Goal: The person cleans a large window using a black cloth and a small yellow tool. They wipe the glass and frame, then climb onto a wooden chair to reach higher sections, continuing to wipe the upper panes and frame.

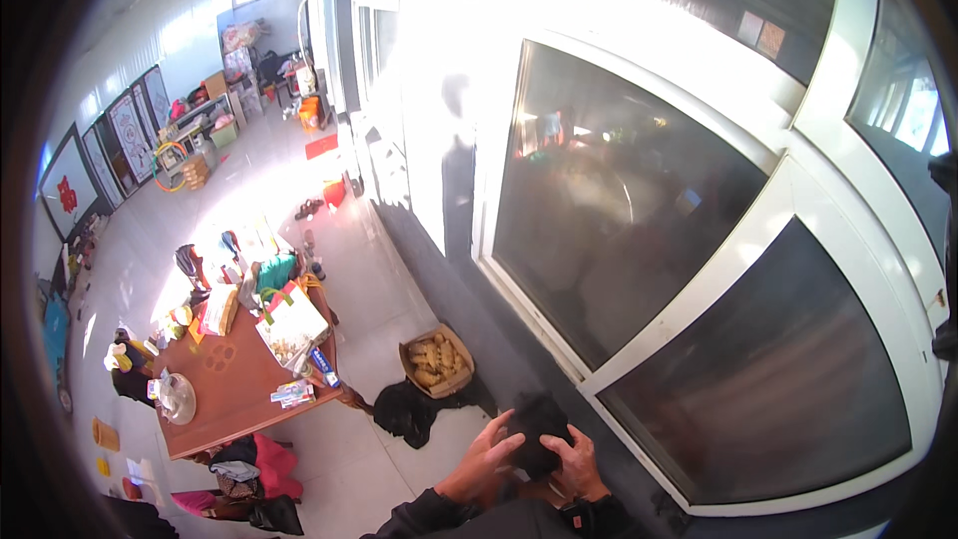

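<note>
A black, fuzzy-looking thing point(540, 427) is between my two hands, near the bottom of the view. Whether it is cloth, fur or hair I cannot tell. My left hand point(490, 457) grips its left side, thumb on the near face and fingers toward the top. From the right, my right hand point(578, 464) holds it with the thumb pressed on the near face. What lies under it, between my wrists, is mostly hidden. Just beyond the hands, a cardboard box point(464, 383) of tan, lumpy pieces point(432, 361) stands on the floor, with black cloth point(404, 412) beside it.
Windows with white frames point(651, 367) and a dark ledge point(456, 292) run along my right. On the left, a brown wooden table point(247, 397) bears a printed bag point(293, 329), small boxes and a plastic-covered bowl point(177, 398). Clothes point(239, 471) are heaped beside its near edge.
</note>
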Motion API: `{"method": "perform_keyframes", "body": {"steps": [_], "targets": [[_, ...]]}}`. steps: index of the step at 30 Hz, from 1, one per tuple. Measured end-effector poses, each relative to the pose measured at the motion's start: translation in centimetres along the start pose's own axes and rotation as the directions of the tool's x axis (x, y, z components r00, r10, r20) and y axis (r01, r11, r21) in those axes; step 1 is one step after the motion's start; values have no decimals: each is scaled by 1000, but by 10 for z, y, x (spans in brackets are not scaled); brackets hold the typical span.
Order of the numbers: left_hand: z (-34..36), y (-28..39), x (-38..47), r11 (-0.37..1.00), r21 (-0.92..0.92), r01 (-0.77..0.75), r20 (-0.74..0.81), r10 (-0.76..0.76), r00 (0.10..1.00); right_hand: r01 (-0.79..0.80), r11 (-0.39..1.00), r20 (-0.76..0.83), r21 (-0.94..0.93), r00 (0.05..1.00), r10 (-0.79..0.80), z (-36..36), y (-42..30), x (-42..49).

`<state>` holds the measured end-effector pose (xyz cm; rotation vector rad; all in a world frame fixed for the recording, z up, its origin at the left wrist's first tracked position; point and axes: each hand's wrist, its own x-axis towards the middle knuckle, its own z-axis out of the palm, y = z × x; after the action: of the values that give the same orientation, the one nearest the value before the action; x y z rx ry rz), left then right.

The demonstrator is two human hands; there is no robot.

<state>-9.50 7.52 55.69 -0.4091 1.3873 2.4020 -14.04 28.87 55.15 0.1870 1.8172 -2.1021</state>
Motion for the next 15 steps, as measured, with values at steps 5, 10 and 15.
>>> {"method": "perform_keyframes", "body": {"steps": [5, 10, 15], "targets": [[8, 19, 2, 988, 126, -89, -39, 95, 995, 37, 966, 31, 256, 998, -47, -6, -16, -1], [40, 92, -10, 875, 222, -430, -131, 464, 876, 154, 946, -1, 286, 987, -160, -17, -47, -4], [102, 200, -82, 502, 143, -853, 318, 793, 520, 147, 940, 17, 309, 987, -160, -27, -53, -6]]}}
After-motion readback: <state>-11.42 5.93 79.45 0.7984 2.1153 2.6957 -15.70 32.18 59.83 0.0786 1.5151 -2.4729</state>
